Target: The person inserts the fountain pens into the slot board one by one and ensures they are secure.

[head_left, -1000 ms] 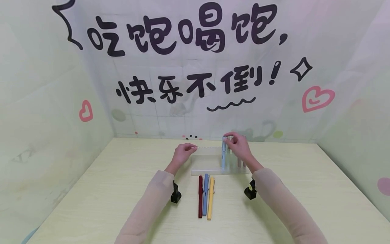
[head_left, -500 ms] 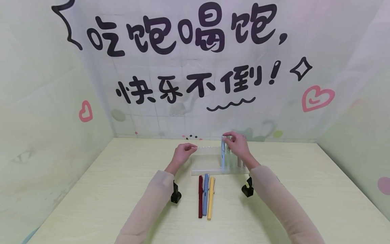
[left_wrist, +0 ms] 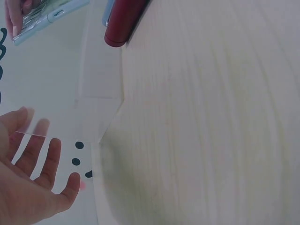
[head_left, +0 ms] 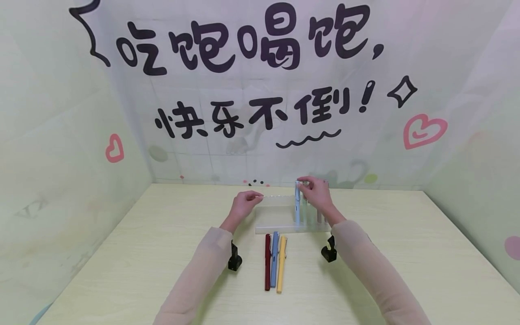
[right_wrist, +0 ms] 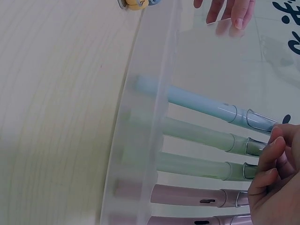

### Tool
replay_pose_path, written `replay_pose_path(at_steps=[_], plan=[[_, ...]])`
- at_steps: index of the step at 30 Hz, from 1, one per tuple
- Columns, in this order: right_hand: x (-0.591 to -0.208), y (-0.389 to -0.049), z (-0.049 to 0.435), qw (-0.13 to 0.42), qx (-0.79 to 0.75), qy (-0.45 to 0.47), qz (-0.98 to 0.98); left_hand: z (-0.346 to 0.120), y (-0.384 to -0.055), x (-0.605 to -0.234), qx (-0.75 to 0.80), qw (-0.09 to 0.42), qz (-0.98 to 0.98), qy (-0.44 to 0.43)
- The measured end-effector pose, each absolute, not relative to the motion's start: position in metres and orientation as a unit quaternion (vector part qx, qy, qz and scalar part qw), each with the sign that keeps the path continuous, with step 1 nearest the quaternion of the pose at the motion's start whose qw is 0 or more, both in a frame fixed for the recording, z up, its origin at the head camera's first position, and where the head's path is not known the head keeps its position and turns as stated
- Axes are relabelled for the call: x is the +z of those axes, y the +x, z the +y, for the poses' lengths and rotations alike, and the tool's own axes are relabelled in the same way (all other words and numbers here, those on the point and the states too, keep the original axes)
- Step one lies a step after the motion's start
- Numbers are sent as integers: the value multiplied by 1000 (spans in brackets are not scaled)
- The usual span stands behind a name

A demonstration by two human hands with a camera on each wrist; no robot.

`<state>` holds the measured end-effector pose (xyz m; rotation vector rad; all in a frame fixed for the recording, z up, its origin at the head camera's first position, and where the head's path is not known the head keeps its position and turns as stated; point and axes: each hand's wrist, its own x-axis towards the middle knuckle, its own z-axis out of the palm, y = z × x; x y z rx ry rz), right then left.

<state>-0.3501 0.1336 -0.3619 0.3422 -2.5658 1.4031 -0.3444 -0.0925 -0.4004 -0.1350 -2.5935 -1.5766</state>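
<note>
A clear pen stand (head_left: 274, 229) stands towards the back of the table. My left hand (head_left: 243, 204) pinches its upper left edge; in the left wrist view the other fingers are spread behind the clear panel. Near the stand's middle, a light blue pen (right_wrist: 201, 105) is upright with its lower end behind the frosted base strip. The thumb and fingers of my right hand (head_left: 318, 194) pinch that pen at its cap end. Beside it in the stand are two pale green pens (right_wrist: 197, 136) and two mauve pens (right_wrist: 187, 194), their cap ends partly hidden by the right hand.
In front of the stand a dark red pen (head_left: 267, 262), a blue pen (head_left: 275, 262) and a yellow pen (head_left: 281, 266) lie side by side on the pale wooden table (head_left: 162, 271). A printed cloth (head_left: 211, 167) hangs behind and at both sides.
My right hand and forearm have shifted slightly left, and the light blue pen's top moved a little left with them. The left hand, the stand and the lying pens stay put.
</note>
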Motion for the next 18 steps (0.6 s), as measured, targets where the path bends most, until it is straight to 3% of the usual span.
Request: replay_pose_path(at_steps=[18], plan=[[-356,-348,139,129,489,119,-855,-93,-345,-401,-518,57,-852,-52]])
